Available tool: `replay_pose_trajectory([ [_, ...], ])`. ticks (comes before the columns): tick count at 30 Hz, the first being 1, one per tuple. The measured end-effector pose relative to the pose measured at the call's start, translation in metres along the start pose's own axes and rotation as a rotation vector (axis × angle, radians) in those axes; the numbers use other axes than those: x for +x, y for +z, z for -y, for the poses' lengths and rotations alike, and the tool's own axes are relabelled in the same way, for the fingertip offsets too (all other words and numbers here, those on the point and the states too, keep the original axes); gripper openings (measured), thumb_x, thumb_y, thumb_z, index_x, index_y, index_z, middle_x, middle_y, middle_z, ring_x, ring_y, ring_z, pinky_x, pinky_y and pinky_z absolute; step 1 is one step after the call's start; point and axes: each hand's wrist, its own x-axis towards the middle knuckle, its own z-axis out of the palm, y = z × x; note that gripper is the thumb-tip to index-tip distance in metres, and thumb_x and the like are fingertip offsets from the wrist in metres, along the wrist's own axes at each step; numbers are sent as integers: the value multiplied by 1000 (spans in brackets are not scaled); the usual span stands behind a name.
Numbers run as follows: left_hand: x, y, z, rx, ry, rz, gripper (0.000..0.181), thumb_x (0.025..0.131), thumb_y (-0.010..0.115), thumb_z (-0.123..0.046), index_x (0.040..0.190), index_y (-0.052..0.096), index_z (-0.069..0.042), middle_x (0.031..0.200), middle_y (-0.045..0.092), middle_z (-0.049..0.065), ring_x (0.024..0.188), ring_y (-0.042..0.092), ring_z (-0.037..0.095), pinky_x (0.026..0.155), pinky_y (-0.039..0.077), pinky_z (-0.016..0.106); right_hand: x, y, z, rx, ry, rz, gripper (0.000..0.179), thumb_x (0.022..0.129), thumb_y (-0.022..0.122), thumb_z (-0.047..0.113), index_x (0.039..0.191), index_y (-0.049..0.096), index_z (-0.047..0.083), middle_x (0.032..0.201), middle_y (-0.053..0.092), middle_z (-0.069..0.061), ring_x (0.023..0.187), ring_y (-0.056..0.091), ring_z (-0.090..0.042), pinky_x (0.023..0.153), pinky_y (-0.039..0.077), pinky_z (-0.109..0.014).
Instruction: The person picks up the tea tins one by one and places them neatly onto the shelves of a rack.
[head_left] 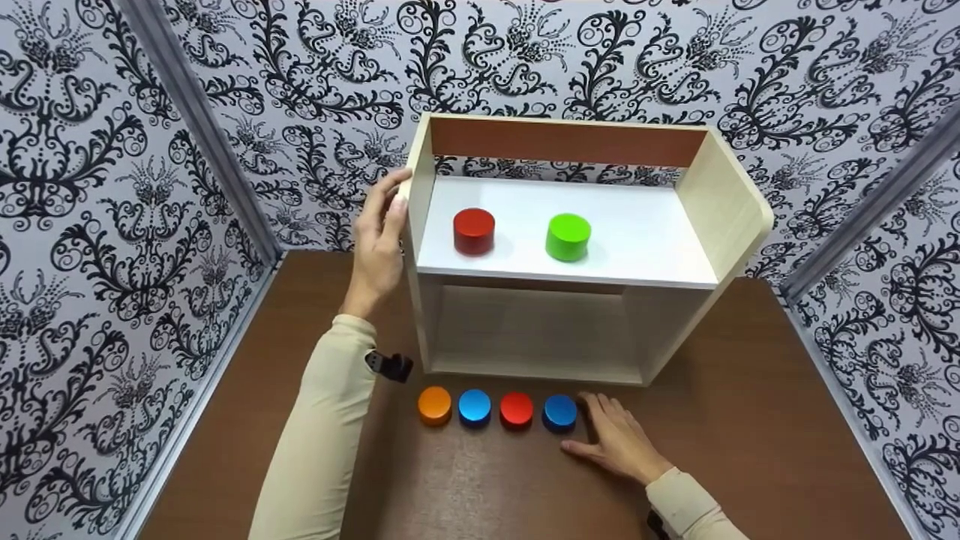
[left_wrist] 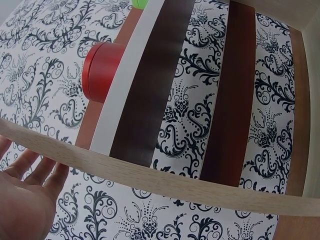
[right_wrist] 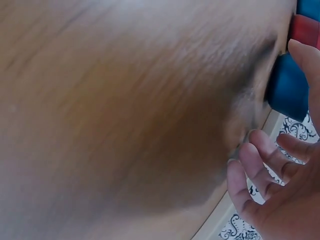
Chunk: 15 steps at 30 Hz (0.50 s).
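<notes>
In the head view, my left hand [head_left: 379,251] rests against the left side panel of a small two-level wooden shelf unit [head_left: 739,202]. The left wrist view shows its fingers [left_wrist: 37,175] reaching that panel's outer side, fairly straight. Beside a dark blue round block [head_left: 560,413], my right hand [head_left: 621,441] lies low over the table, thumb and fingers spread around the block's right side without visibly gripping it. The row continues leftward with a red block [head_left: 516,410], a light blue block [head_left: 474,408] and an orange block [head_left: 434,406].
On the unit's white upper board [head_left: 637,232] stand a dark red cylinder [head_left: 474,232] and a green cylinder [head_left: 568,238]. Below it is an open lower compartment [head_left: 532,330]. Patterned walls [head_left: 150,150] enclose the brown table [head_left: 765,420] behind and at both sides.
</notes>
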Motion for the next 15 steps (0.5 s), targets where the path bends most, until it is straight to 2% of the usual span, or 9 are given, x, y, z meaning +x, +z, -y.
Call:
replay_pose_trajectory([
  [10,1,0,1,-9,4,3,41,104,42,-14,139,50,6,129,58,30,110,58,47,91,53,53,10,0,2,7,16,25,97,78,79,62,149,46,4,148,43,-34,135,37,-60,103,31,-78],
  [15,0,1,1,-4,10,-2,40,104,42,-13,139,51,6,129,59,30,109,58,46,91,54,49,16,1,3,-13,-18,-4,95,74,82,61,146,50,8,142,49,-29,131,44,-55,98,35,-80],
])
